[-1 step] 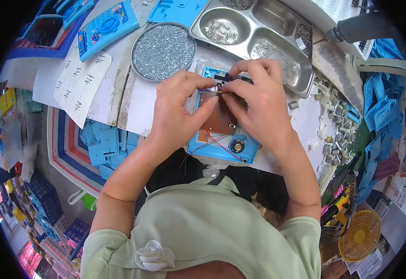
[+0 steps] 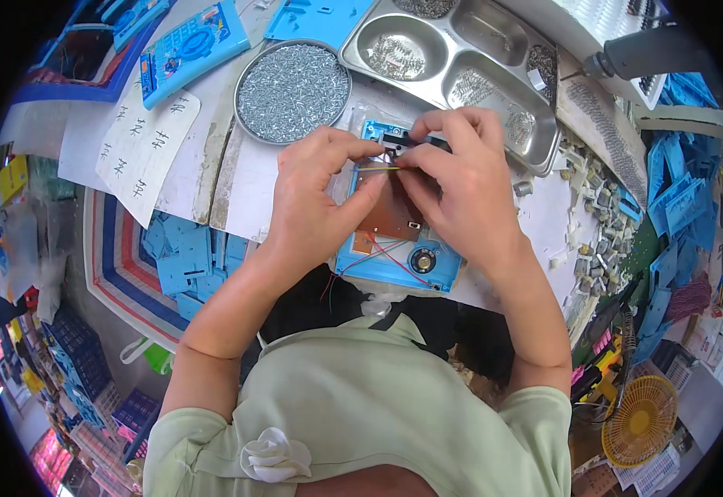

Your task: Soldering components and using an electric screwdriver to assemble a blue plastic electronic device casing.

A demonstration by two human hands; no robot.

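Note:
A brown circuit board (image 2: 389, 214) lies over an open blue plastic housing (image 2: 369, 267) in front of me. Its far edge, a thin yellowish line, is tipped up between my hands. My left hand (image 2: 318, 184) is closed from the left, thumb and index finger around that edge. From the right, my right hand (image 2: 466, 186) pinches close by, fingertips together at small dark parts; what exactly they hold is hidden. Thin red and dark wires run from the board across the housing. A round black speaker (image 2: 422, 260) sits in the housing's near right corner.
A round tray of silvery screws (image 2: 292, 93) stands beyond my left hand. Farther right is a compartmented steel tray (image 2: 432, 83) with small metal parts. A blue toy case (image 2: 191, 51) and handwritten paper (image 2: 142, 157) lie left. Small metal-and-white parts (image 2: 597, 228) are heaped right.
The board's raised far edge has shifted very slightly toward me between my fingertips. Both hands otherwise keep nearly the same place.

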